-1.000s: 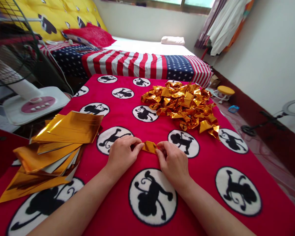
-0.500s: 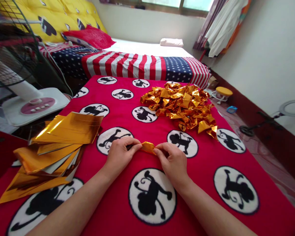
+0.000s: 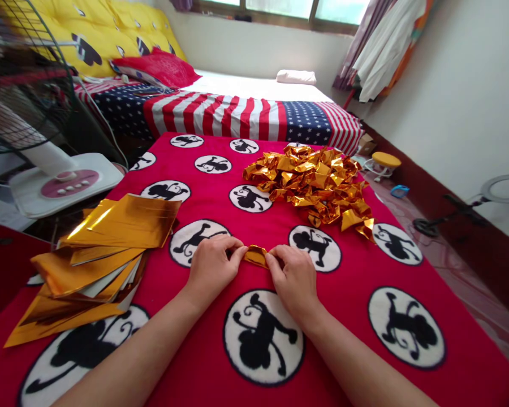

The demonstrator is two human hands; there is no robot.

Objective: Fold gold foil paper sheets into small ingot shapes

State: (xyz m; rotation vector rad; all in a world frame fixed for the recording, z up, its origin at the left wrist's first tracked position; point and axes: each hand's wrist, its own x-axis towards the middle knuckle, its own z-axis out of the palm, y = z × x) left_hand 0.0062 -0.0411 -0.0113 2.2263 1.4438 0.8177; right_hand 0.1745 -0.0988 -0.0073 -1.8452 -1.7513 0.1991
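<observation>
Jointly pinching a small folded gold-foil piece (image 3: pixel 257 256) at both ends

Gripping the left end between the thumb and fingertips of the left hand (image 3: pixel 214 261), with the fingers bent. Gripping the right end likewise with the right hand (image 3: pixel 294 277), thumb pressed to fingers. Bridging the short gap between the two hands with the foil, right over a crimson cloth (image 3: pixel 339 316) patterned with white discs and black monkey figures; cannot tell whether touching it.

Between the forearms, showing one large white disc (image 3: pixel 263 337) of that cloth. Off to the left, lying on the cloth in an uneven, overlapping pile: flat gold-foil sheets (image 3: pixel 119 223), some with pale undersides showing. Ahead and to the right, spread in a loose heap on the cloth: crumpled-looking folded gold-foil pieces (image 3: pixel 314 181), well apart from the hands.

Beyond the pile on the left, standing beside the cloth: a white fan base (image 3: pixel 65 181) with a pink oval panel. Past the far edge, running crosswise: a bed (image 3: pixel 237 113) draped in red, white and blue stars and stripes, bearing a bright red pillow (image 3: pixel 161 66) and a pale rolled bundle (image 3: pixel 296 77). Down on the floor at right: a round yellow-topped stool (image 3: pixel 385 160) and, nearer, a small blue object (image 3: pixel 400 191), too small to identify.
</observation>
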